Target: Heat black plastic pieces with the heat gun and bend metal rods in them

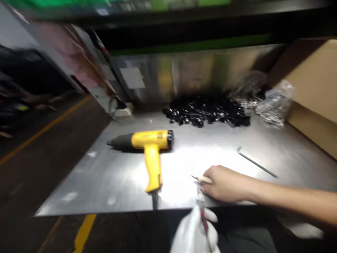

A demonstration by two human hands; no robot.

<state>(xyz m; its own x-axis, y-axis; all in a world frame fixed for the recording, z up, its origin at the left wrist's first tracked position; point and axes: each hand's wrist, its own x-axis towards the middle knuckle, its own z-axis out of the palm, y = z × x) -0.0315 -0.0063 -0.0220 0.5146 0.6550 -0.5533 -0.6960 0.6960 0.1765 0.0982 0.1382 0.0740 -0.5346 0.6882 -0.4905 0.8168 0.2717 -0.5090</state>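
Observation:
My left hand (195, 233), in a white glove, comes up from the bottom edge of the head view. It is closed around red-handled pliers (203, 221), whose metal jaws point up to the front edge of the table. My bare right hand (219, 182) reaches in from the right, just above the tabletop, its fingers closed on a small pale piece (205, 180) with a thin dark bent tip. The jaws are right beside this piece; blur hides whether they touch it. A yellow heat gun (152, 140) lies left of both hands, nozzle pointing left.
The metal table (100, 182) holds a hex key (256, 163) at right and a pile of shiny black parts (207, 110) at the back. Clear bags of metal pieces (275, 103) sit beside a cardboard box (313, 84). A dark shelf edge (184, 30) hangs overhead.

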